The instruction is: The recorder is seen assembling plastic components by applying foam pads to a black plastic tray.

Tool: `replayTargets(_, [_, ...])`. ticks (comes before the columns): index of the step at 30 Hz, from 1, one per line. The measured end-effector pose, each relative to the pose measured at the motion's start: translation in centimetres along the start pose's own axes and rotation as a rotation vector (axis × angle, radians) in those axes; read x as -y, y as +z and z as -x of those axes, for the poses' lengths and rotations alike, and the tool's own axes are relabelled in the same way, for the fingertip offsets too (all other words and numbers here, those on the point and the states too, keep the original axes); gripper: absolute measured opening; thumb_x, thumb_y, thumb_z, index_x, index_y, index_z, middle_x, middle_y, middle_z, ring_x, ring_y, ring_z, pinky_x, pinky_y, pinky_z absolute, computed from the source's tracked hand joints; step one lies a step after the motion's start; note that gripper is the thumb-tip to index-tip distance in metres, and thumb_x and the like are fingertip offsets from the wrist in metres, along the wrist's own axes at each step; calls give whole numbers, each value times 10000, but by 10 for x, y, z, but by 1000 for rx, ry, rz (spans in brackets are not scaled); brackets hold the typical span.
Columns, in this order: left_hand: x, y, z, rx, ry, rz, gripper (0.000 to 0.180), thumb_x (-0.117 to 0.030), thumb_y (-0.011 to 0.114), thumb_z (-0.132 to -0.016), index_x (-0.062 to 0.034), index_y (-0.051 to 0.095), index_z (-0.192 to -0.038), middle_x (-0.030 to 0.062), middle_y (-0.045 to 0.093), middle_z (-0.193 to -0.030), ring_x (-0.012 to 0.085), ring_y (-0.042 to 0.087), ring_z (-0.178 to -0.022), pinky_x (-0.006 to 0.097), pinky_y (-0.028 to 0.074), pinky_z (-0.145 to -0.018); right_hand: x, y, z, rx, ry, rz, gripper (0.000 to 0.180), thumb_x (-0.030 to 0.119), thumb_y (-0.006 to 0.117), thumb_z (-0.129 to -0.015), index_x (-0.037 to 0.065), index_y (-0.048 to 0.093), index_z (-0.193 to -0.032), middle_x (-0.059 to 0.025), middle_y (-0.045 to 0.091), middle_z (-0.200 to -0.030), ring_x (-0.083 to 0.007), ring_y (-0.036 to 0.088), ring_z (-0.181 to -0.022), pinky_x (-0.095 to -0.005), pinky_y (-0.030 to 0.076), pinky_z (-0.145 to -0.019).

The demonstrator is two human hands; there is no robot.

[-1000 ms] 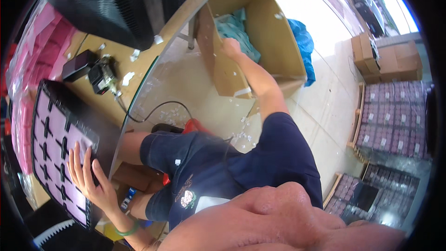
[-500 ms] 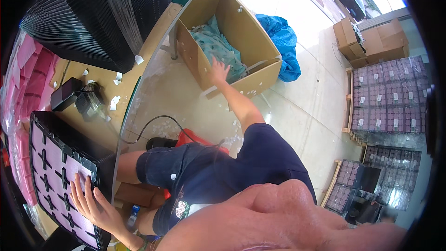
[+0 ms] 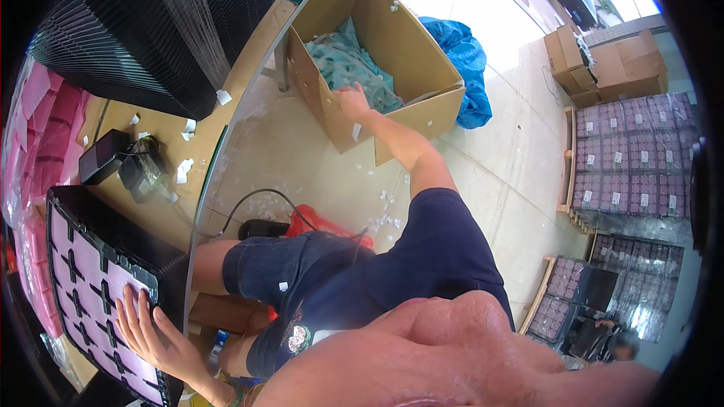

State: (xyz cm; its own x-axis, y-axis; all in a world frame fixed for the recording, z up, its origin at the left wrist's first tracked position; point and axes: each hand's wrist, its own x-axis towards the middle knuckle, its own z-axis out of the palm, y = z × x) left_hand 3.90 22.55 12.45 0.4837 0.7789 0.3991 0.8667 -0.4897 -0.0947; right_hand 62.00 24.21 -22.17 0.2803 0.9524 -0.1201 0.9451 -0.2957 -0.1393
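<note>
My left hand (image 3: pixel 154 335) lies open and flat, fingers spread, on the pink face of a black tray stack (image 3: pixel 94 294) with cross-shaped dividers. A pale label-like patch (image 3: pixel 136 280) shows near its fingertips at the tray's edge. My right arm reaches out to a large open cardboard box (image 3: pixel 407 41). Over the box's near edge is my right hand (image 3: pixel 353 103), its fingers loosely bent and apart, with nothing visible in them. Crumpled teal plastic film (image 3: pixel 351 64) lies inside the box. A white scrap (image 3: pixel 356 132) shows just below that hand, against the box's side.
Tall black tray stacks (image 3: pixel 128 30) stand on the table (image 3: pixel 249 53), near a small black device (image 3: pixel 104 157) and white paper scraps (image 3: pixel 183 171). A black cable (image 3: pixel 260 191) hangs off the edge. Beyond are a blue bag (image 3: pixel 467 68), wrapped pallets (image 3: pixel 633 154) and a person (image 3: pixel 622 347).
My right hand's spread fingers have drawn in, and its arm has shifted slightly right. A white scrap now shows below that hand. My left hand stays on the tray.
</note>
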Motion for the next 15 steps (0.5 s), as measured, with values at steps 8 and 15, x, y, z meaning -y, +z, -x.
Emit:
replayTargets(8, [-4,-4,-5,47,-36,46,362,-219,413,-1054,-32,669,-1229,99,628,-1340,321,490,-1342,500,308,-1159,2,37,52,-31,-29,-61,553,183,660,-794,125,579,-1338,-112,702,-1058,-275,613,-1122,-525,279,-1149])
replayTargets(15, [42,3,4,155,35,-72,354,-222,468,-1020,28,691,-1135,194,699,-1163,398,613,-1167,544,372,-1083,-2,25,135,40,5,-173,534,143,634,-815,112,564,-1344,-132,703,-1033,-275,626,-1073,-501,328,-1113])
